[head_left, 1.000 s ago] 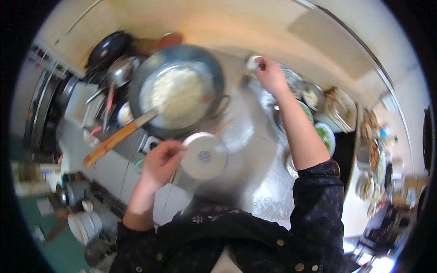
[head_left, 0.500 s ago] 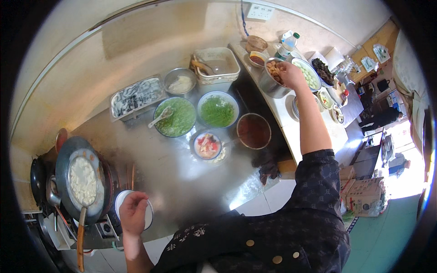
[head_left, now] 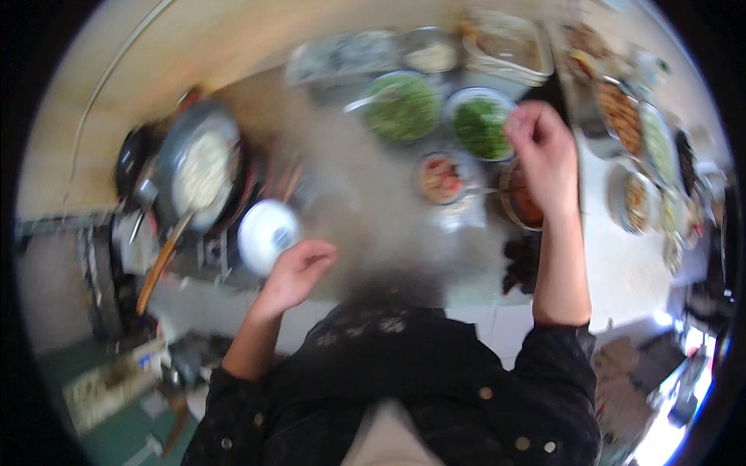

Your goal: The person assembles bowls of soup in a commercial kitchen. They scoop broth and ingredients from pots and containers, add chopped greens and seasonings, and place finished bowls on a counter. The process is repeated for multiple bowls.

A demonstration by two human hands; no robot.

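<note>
The picture is motion-blurred. My left hand (head_left: 299, 268) curls against the lower right rim of a small white bowl (head_left: 266, 233) and holds it beside the stove. My right hand (head_left: 544, 155) is raised over the steel counter with its fingers bunched together, above a bowl of dark red sauce (head_left: 524, 203) and next to a bowl of chopped greens (head_left: 480, 124). Blur hides whether anything is pinched in the fingers. A dark wok (head_left: 198, 167) with white food sits left of the white bowl, with a wooden handle (head_left: 159, 264) sticking out toward me.
Another green-filled bowl (head_left: 404, 105) and a small bowl of red bits (head_left: 440, 177) stand on the steel counter (head_left: 365, 202). Metal trays (head_left: 505, 46) line the back wall. Several dishes of food (head_left: 622, 116) crowd the counter at right. A black pan (head_left: 128, 159) sits left of the wok.
The view has swung left, so the wok is nearer the middle. My right hand has drawn back from the far right dishes to above the sauce bowl. My left hand stays at the white bowl.
</note>
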